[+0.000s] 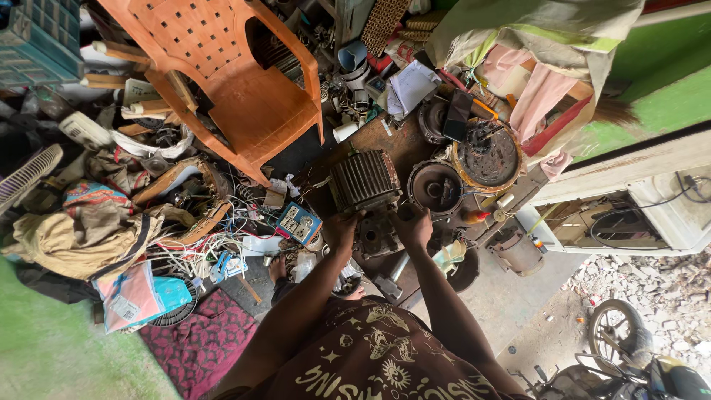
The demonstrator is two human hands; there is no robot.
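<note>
The ribbed motor housing sits on the dark, greasy worktop near the middle of the view, with a smaller grey metal block just below it at 6 o'clock. The left hand grips the housing's lower edge; the right hand rests closed on the block's right side, though what its fingers clasp cannot be made out. The step looks like steadying and positioning the motor parts; shifting them would call for a firm two-handed hold. At 2 o'clock lie a round end cover and a wound stator. An orange plastic chair stands at 10 o'clock amid cluttered floor.
</note>
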